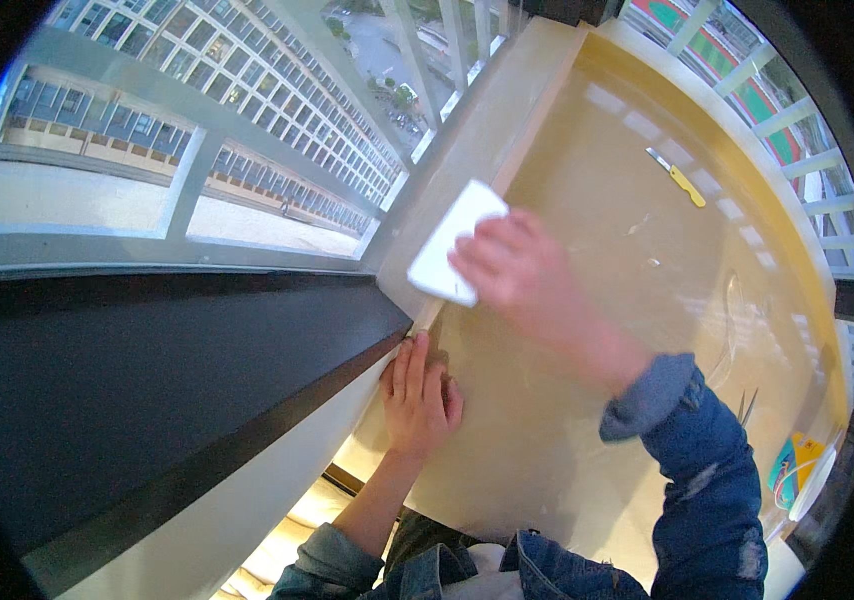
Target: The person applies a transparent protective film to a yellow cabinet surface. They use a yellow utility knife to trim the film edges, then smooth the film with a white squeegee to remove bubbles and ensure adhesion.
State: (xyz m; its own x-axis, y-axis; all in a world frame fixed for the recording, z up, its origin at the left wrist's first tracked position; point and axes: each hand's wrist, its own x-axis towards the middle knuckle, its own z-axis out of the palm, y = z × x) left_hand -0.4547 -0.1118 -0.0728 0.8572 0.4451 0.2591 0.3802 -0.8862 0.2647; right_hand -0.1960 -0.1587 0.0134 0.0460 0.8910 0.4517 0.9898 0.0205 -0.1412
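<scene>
My right hand (509,262) holds a flat white rectangular piece (453,244), its exact kind unclear, over the raised ledge beside the window frame; the hand is blurred. The fingers of my left hand (419,397) lie spread against the base of that ledge (472,127), near the corner of the dark sill. A tan glossy surface (547,405) stretches beneath both hands. On it, farther off to the right, lies a utility knife with a yellow handle (686,186) and its blade out.
Pointed metal tips, perhaps of scissors (748,409), show beside my right sleeve. A teal and yellow packet (794,469) and a white round-edged object (817,484) sit at the right edge. Clear thin film or cord (731,322) lies nearby. A black sill (171,360) spans the left.
</scene>
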